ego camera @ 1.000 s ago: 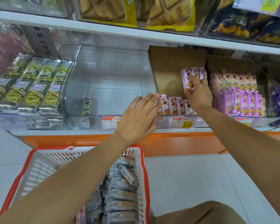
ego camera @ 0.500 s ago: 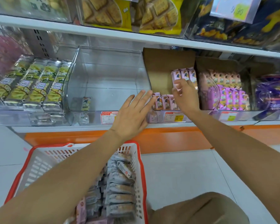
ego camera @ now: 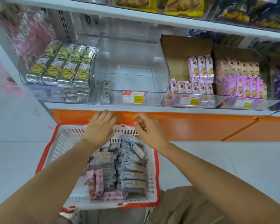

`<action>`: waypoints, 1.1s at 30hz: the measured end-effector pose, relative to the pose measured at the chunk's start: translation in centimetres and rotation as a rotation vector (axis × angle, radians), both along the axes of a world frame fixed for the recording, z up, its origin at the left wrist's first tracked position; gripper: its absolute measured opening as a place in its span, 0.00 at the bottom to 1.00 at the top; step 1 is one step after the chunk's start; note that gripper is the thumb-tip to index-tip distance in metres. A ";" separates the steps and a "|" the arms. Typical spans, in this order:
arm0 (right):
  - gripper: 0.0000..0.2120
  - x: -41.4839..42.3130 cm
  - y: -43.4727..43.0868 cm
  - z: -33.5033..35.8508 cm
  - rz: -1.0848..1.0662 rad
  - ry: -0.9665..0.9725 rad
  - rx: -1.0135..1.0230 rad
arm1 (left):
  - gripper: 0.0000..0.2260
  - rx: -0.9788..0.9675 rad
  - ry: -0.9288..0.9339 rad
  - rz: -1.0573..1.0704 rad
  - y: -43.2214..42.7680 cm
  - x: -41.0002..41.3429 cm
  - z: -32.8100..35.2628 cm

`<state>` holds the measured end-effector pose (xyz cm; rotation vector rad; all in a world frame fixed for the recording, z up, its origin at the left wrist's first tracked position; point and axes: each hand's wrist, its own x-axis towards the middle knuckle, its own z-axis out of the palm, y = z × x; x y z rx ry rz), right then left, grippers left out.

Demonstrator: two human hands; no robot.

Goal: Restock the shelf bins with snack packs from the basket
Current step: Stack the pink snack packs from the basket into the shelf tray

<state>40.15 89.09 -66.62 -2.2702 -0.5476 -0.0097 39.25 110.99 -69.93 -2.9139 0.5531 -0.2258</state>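
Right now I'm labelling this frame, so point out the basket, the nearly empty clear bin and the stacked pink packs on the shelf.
basket (ego camera: pixel 60 146), head view, left white wall.
clear bin (ego camera: pixel 129 78), head view, bare floor.
pink packs (ego camera: pixel 200 69), head view, middle pack of upper stack.

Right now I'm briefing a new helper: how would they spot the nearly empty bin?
Above the orange base panel runs a shelf of clear bins. The nearly empty bin sits between the yellow-green packs and the pink packs. It alone holds a single pack.

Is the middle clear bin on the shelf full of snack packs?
No, the middle clear bin holds only one small pack, at its front left corner.
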 end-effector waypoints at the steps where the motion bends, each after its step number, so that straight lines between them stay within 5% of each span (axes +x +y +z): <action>1: 0.09 -0.5 0.8 -1.4 0.037 0.051 -0.036 | 0.26 -0.005 0.052 0.065 1.1 -0.3 -0.9; 13: 0.16 -5.6 8.9 -12.9 0.351 0.530 -0.397 | 0.31 -0.101 0.290 0.352 8.8 -0.4 -9.3; 21: 0.26 -8.2 10.6 -16.2 0.507 0.603 -0.556 | 0.33 -0.211 0.211 0.332 9.4 -0.7 -11.8; 33: 0.17 -7.3 9.2 -14.6 0.077 0.771 -0.076 | 0.34 -0.125 0.318 0.391 8.2 -0.5 -9.6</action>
